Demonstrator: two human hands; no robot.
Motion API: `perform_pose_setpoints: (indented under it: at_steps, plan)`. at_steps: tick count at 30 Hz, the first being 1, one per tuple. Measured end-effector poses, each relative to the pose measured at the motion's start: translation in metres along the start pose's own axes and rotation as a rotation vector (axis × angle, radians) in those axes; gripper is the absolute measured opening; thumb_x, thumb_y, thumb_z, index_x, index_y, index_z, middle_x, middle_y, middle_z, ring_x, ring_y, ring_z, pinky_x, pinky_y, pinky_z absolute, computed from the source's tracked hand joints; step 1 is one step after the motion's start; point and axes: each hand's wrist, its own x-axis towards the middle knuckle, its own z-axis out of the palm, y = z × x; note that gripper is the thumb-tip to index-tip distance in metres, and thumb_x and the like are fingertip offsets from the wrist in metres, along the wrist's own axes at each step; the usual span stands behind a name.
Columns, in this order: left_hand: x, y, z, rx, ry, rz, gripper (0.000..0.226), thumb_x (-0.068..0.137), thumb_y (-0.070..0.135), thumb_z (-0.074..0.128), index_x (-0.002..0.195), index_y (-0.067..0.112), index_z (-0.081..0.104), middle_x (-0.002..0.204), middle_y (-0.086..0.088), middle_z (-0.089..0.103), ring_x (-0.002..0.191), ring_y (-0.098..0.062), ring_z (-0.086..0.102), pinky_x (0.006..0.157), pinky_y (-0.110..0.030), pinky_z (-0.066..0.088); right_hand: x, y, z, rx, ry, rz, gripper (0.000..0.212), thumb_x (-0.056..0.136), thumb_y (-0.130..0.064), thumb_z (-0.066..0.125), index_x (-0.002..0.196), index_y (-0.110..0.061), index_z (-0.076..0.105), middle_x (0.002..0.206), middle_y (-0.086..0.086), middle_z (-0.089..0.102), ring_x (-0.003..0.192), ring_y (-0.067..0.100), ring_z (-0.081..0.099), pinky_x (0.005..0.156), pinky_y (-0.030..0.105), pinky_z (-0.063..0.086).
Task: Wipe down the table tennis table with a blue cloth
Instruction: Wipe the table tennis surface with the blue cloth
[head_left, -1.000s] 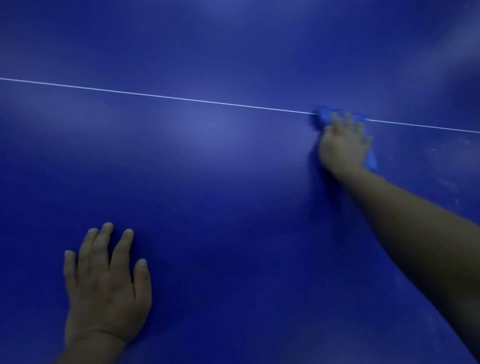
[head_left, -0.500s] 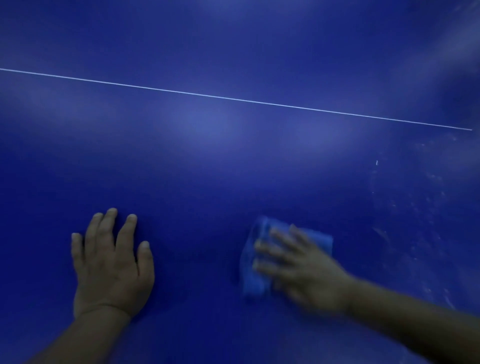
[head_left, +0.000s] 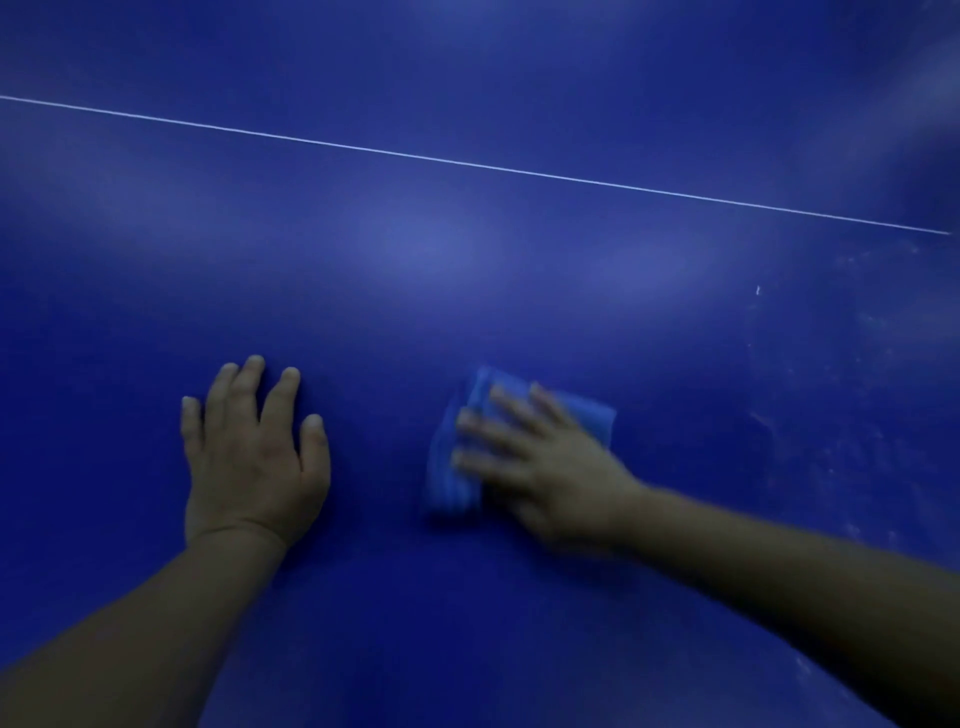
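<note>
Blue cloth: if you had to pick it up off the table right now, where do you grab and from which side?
Probably the blue cloth at its left edge, coming from the left. It lies flat on the table, so pinch from above. That strip sticks out past the fingers of the right hand, which presses down on the rest. The left hand rests flat nearby, holding nothing.

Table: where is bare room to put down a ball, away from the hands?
Bare table lies between the white line and the hands, and beyond the line. It is tight between the left hand and the cloth under the right hand.
</note>
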Motion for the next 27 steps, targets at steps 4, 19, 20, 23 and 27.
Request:
perform_pose_setpoints:
  at_steps: [4,19,20,23,27]
  plan:
    - [0.001,-0.001,0.0,-0.009,0.003,0.012,0.064,0.092,0.043,0.033,0.145,0.008,0.045,0.156,-0.016,0.03,0.149,-0.029,0.015,0.122,-0.053,0.002,-0.049,0.009,-0.001,0.009,-0.092,-0.249,0.048,0.098,-0.04,0.045,0.146,-0.034,0.044,0.16,-0.002,0.031,0.15,0.034,0.022,0.119,0.055,0.016]
    - [0.002,-0.009,0.001,-0.075,-0.002,0.042,0.073,0.087,0.051,0.032,0.144,0.009,0.046,0.156,-0.016,0.031,0.148,-0.03,0.016,0.12,-0.053,0.0,-0.131,-0.096,0.029,0.011,-0.058,0.023,0.059,0.095,-0.043,0.046,0.152,-0.039,0.033,0.164,-0.003,0.024,0.149,0.038,0.021,0.117,0.062,0.014]
    - [0.002,-0.009,-0.001,-0.093,-0.016,0.039,0.073,0.087,0.05,0.031,0.145,0.008,0.046,0.157,-0.015,0.03,0.149,-0.029,0.016,0.12,-0.053,0.0,-0.15,-0.109,0.031,0.03,-0.094,-0.102,0.059,0.099,-0.045,0.044,0.154,-0.04,0.027,0.165,-0.005,0.019,0.151,0.036,0.015,0.119,0.059,0.009]
    - [-0.013,-0.013,-0.009,-0.145,-0.057,0.08,0.072,0.088,0.046,0.031,0.147,0.007,0.043,0.159,-0.015,0.028,0.149,-0.029,0.016,0.12,-0.052,0.0,-0.151,-0.074,0.015,-0.04,-0.116,-0.17,0.058,0.093,-0.04,0.049,0.149,-0.035,0.038,0.161,0.0,0.031,0.147,0.038,0.026,0.117,0.061,0.018]
    - [-0.086,-0.013,-0.016,-0.124,-0.076,0.272,0.066,0.089,0.041,0.037,0.141,0.003,0.05,0.154,-0.019,0.035,0.145,-0.037,0.027,0.12,-0.055,0.007,-0.108,0.021,-0.013,-0.029,0.061,0.533,0.049,0.095,-0.03,0.046,0.142,-0.019,0.053,0.154,0.012,0.041,0.141,0.046,0.035,0.109,0.063,0.03]
